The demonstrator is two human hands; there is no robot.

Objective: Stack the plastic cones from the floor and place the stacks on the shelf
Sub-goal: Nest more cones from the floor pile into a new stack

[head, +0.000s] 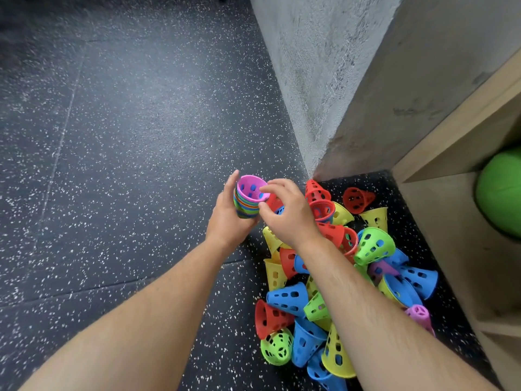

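While your left hand (225, 221) wraps the stack of cones (245, 208) from its left, wide mouths up toward you and long axis near upright, your right hand (290, 215), just right of the stack, pinches the rim of the pink top cone (249, 189) between forefinger and thumb. The loose cones (287, 299) lie right of the stack and nearer you, tipped every way, so your right hand looks the closer for the next pick; the shelf (451, 249) stands farther right.

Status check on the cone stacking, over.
Left hand grips cone stack. Right hand pinches pink cone on top. Loose cones heaped on floor beside shelf. Nothing seen in the way.
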